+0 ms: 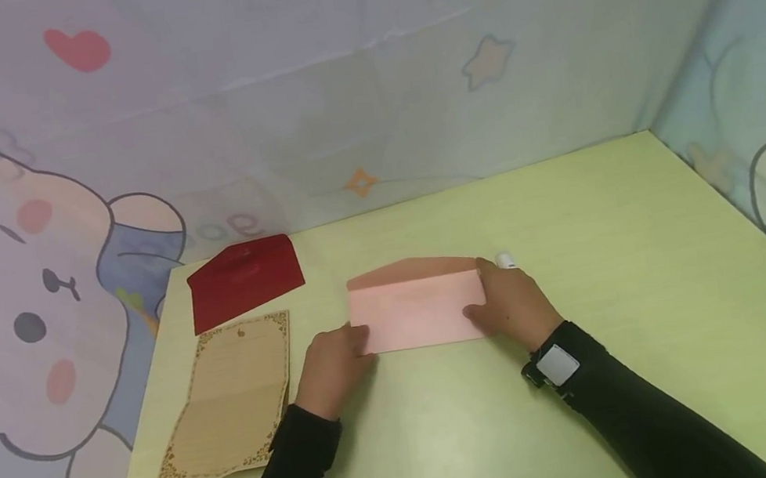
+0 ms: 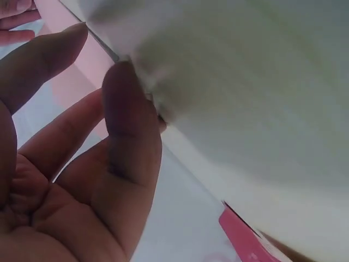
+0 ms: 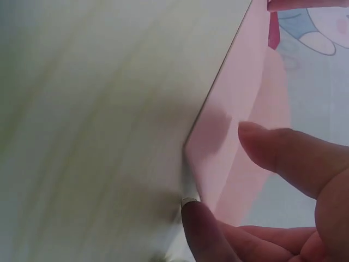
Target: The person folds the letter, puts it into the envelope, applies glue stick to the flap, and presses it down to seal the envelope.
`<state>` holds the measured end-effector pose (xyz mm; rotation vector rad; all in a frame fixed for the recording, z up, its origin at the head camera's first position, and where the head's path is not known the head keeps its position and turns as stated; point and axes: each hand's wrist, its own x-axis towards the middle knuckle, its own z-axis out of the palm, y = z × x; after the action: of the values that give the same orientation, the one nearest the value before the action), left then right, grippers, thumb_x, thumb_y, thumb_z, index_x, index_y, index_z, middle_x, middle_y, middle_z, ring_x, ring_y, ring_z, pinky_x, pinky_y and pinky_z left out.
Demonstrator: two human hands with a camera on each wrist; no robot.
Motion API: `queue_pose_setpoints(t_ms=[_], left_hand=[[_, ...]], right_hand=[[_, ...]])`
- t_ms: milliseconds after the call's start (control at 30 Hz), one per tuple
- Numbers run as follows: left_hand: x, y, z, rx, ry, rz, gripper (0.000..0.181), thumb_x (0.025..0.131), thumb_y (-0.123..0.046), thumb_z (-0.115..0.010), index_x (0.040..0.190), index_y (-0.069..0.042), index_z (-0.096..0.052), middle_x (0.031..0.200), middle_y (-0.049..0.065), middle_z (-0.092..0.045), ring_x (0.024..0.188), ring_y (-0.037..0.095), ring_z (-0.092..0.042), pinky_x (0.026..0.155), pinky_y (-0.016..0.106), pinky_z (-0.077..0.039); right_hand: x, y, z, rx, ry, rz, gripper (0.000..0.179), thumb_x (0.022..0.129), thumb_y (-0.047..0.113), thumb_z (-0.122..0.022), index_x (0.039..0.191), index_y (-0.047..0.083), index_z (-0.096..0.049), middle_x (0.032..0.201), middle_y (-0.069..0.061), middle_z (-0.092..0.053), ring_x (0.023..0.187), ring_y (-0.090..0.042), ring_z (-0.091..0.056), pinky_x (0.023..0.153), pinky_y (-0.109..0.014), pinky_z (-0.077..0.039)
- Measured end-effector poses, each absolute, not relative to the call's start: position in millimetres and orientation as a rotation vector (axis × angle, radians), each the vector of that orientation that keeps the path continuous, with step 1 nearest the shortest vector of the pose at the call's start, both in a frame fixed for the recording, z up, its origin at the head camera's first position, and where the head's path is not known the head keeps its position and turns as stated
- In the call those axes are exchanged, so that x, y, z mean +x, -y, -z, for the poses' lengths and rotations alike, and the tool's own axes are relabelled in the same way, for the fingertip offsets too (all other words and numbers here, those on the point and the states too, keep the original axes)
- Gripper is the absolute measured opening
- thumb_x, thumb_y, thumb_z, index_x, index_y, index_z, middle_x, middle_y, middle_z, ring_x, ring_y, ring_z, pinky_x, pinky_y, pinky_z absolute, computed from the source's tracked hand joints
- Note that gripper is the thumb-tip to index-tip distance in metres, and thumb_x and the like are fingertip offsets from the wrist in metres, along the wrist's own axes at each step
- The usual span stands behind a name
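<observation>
Your left grip (image 1: 334,369) and right grip (image 1: 517,306) hold opposite ends of a pink envelope (image 1: 414,313) between them. Left of both, a bordered sheet (image 1: 238,401) and red envelope (image 1: 246,282) lie on the worktop (image 1: 447,429)

In the head view, the black-sleeved left forearm (image 1: 288,463) slanted from seven o'clock toward one, while the black-sleeved right forearm (image 1: 658,413) ran from between four and five toward half past ten. The left hand (image 1: 334,371) was at seven o'clock from centre, the right hand (image 1: 520,304) at four, backs showing, each pinching between thumb and fingers. From the left wrist, the left thumb (image 2: 46,60) angled toward half past one, the nearest left finger (image 2: 131,125) toward twelve; from the right wrist, the right thumb (image 3: 289,153) pointed toward ten, the lowest right finger (image 3: 202,229) toward eleven, its nail visible.
</observation>
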<state>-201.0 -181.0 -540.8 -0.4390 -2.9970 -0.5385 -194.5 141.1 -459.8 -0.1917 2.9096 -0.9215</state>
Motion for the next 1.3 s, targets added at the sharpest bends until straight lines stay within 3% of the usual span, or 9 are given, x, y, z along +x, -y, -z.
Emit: queue_pose_setpoints(t_ms=[100, 167, 533, 700, 833, 1000, 1133, 1200, 1300], left_hand=[[-199.9, 177.1, 543.2, -0.537, 2.965, 0.369, 0.026, 0.091, -0.023, -0.093, 0.084, -0.022, -0.068, 0.068, -0.005, -0.061, 0.061, 0.011, -0.045, 0.056, 0.025, -0.038], [-199.8, 175.5, 544.7, -0.563, 2.955, 0.343, 0.035, 0.091, -0.025, -0.094, 0.079, -0.024, -0.062, 0.064, -0.006, -0.053, 0.060, 0.009, -0.037, 0.053, 0.024, -0.031], [-205.2, 172.3, 542.4, -0.559, 2.992, 0.380, 0.043, 0.092, -0.028, -0.094, 0.070, -0.027, -0.057, 0.061, -0.012, -0.037, 0.062, 0.008, -0.030, 0.057, 0.023, -0.030], [-209.2, 169.1, 542.3, -0.547, 3.002, 0.396, 0.052, 0.090, -0.031, -0.095, 0.063, -0.027, -0.051, 0.062, -0.014, -0.025, 0.062, 0.006, -0.027, 0.056, 0.024, -0.026], [-209.2, 166.9, 540.8, -0.552, 2.967, 0.407, 0.054, 0.087, -0.030, -0.096, 0.060, -0.028, -0.049, 0.062, -0.015, -0.023, 0.062, 0.005, -0.025, 0.056, 0.023, -0.025], [-196.9, 165.4, 528.4, -0.618, 2.858, 0.432, 0.058, 0.082, -0.026, -0.100, 0.061, -0.024, -0.046, 0.062, -0.013, -0.025, 0.063, 0.009, -0.025, 0.055, 0.026, -0.027], [-183.6, 165.3, 500.0, -0.593, 2.897, 0.560, 0.057, 0.087, -0.027, -0.096, 0.060, -0.021, -0.045, 0.064, -0.012, -0.026, 0.065, 0.010, -0.027, 0.056, 0.029, -0.026], [-178.9, 164.0, 477.2, -0.500, 2.959, 0.645, 0.042, 0.091, -0.031, -0.092, 0.065, -0.016, -0.063, 0.063, -0.013, -0.045, 0.064, 0.009, -0.044, 0.059, 0.031, -0.041], [-177.0, 161.4, 446.4, -0.327, 3.040, 0.750, 0.026, 0.100, -0.034, -0.085, 0.099, -0.008, -0.087, 0.086, -0.001, -0.081, 0.090, 0.024, -0.078, 0.081, 0.043, -0.064]], right_hand=[[-192.7, -140.8, 460.7, -0.224, -2.926, 0.882, 0.075, 0.099, 0.016, -0.082, 0.160, -0.013, -0.051, 0.135, -0.035, -0.076, 0.119, -0.047, -0.078, 0.108, -0.062, -0.063], [-193.0, -141.1, 462.5, -0.251, -2.939, 0.845, 0.077, 0.096, 0.015, -0.084, 0.159, -0.014, -0.051, 0.132, -0.035, -0.077, 0.114, -0.046, -0.079, 0.106, -0.062, -0.064], [-229.1, -159.9, 529.1, -0.328, -2.984, 0.741, 0.090, 0.087, 0.023, -0.094, 0.160, -0.010, -0.052, 0.122, -0.026, -0.081, 0.094, -0.031, -0.077, 0.089, -0.052, -0.067], [-232.8, -167.0, 538.5, -0.376, -2.989, 0.753, 0.090, 0.083, 0.028, -0.098, 0.155, -0.008, -0.057, 0.114, -0.018, -0.082, 0.088, -0.025, -0.073, 0.085, -0.046, -0.065], [-225.1, -164.3, 522.3, -0.366, -2.973, 0.758, 0.084, 0.082, 0.024, -0.099, 0.149, -0.009, -0.060, 0.109, -0.017, -0.081, 0.086, -0.025, -0.072, 0.084, -0.047, -0.065], [-209.2, -158.7, 486.5, -0.362, -2.930, 0.789, 0.078, 0.087, 0.020, -0.093, 0.150, -0.012, -0.059, 0.109, -0.023, -0.082, 0.090, -0.032, -0.074, 0.086, -0.051, -0.065], [-199.9, -169.3, 455.3, -0.266, -2.951, 0.909, 0.070, 0.096, 0.022, -0.087, 0.153, -0.010, -0.060, 0.126, -0.029, -0.080, 0.106, -0.040, -0.079, 0.092, -0.055, -0.066], [-199.6, -181.3, 444.3, -0.182, -3.010, 0.926, 0.066, 0.102, 0.025, -0.083, 0.154, -0.008, -0.060, 0.136, -0.031, -0.078, 0.112, -0.044, -0.080, 0.087, -0.055, -0.067], [-203.7, -200.7, 440.3, -0.091, -3.073, 0.832, 0.068, 0.103, 0.033, -0.083, 0.152, -0.009, -0.060, 0.127, -0.030, -0.080, 0.102, -0.042, -0.079, 0.067, -0.047, -0.063]])
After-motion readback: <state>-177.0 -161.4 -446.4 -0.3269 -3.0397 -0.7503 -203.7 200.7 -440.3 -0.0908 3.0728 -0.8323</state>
